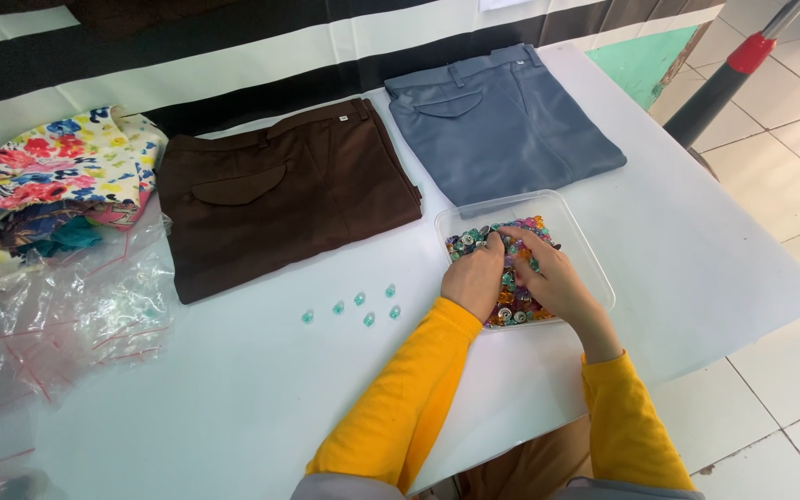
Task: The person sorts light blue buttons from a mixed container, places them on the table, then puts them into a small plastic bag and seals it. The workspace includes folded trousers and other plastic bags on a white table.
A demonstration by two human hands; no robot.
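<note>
Head view: left hand (476, 276) and right hand (548, 273) both sit in the tray (594, 264) of mixed beads (514, 301), fingers curled into the pile; whether either pinches a bead, cannot tell. Six teal beads (356, 307) lie on the table (233, 389), left of the tray. Brown trousers (280, 194) and grey trousers (502, 120) lie beyond.

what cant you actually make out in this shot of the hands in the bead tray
- Head view: whether the left hand or right hand pinches anything; fingertips are buried among the beads.
- Near part of the clear tray: covered by both hands.
- Six small teal pieces on the table: too small to tell their shape.
- Floral fabric and plastic bags: cut off by the left edge.
</note>
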